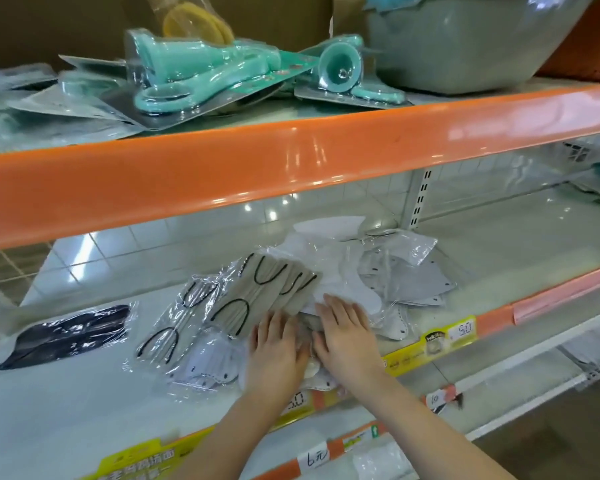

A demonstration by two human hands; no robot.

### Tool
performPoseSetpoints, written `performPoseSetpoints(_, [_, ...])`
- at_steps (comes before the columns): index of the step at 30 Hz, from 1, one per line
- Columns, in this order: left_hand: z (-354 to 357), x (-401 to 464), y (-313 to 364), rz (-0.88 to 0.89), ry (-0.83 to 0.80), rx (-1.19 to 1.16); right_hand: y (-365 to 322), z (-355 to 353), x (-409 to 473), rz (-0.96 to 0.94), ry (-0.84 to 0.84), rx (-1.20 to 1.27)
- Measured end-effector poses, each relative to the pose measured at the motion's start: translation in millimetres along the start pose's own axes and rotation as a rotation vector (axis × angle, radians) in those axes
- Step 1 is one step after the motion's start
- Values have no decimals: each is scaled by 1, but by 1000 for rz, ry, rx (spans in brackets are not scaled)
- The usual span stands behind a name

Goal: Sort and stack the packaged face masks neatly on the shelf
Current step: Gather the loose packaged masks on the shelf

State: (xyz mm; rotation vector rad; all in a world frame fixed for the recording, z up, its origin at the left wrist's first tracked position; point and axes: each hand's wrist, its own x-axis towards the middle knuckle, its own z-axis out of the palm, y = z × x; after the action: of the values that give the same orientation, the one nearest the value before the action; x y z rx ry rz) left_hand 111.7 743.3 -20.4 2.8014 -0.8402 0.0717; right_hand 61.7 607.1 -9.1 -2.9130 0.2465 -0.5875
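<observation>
On the white shelf (pixel 66 403), far left: a dark navy mask pack (pixel 68 336) lying flat and apart from the rest. Next to the right: a clear pack of beige masks with black ear loops (pixel 174 323), overlapping a white mask pack (pixel 208 368) near the front edge. Further right, tilted: a second beige pack (pixel 274 289), its lower corner just beside the left hand (pixel 277 355). Left hand laid flat, fingers straight and together, palm down on the packs, gripping nothing. Touching it side by side: the right hand (pixel 347 337), equally flat, fingers extended, pressing on the loose heap of white and grey mask packs (pixel 395 271) spread toward the shelf's back. Along the shelf's front lip: yellow price labels (pixel 433 344), one to the right of the hands, another low at the left. On the upper shelf behind the orange rail (pixel 291 161): teal items in blister packs (pixel 201 71), then a grey plastic basin (pixel 464 43) at far right.
</observation>
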Motion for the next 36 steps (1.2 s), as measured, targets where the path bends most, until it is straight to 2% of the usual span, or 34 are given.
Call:
performPoseSetpoints(3, [2, 5, 5, -40, -28, -17, 11, 3, 2, 6, 22, -27])
performPoseSetpoints(6, [2, 8, 12, -69, 24, -21, 23, 8, 4, 16, -8, -28])
performPoseSetpoints(11, [1, 16, 16, -92, -62, 8, 42, 12, 4, -48, -12, -13])
performPoseSetpoints(18, [-12, 23, 15, -83, -64, -72, 61, -4, 12, -163, -85, 48])
performPoseSetpoints(20, [-15, 22, 16, -75, 2, -144, 63, -15, 17, -116, -144, 150])
performPoseSetpoints(23, [-25, 20, 26, -62, 98, -286, 56, -30, 22, 79, -107, 431])
performPoseSetpoints(26, [-37, 23, 43, -159, 65, -649, 42, -35, 23, 193, -12, 625])
performPoseSetpoints(30, [-42, 29, 58, -269, -19, -991, 23, -37, 17, 264, -8, 827])
performPoseSetpoints(33, [-47, 30, 61, -279, -28, -1055, 11, -46, 14, 328, 0, 976])
performPoseSetpoints(36, [-58, 31, 59, -249, 41, -1136, 4, -58, 18, 374, 51, 1144])
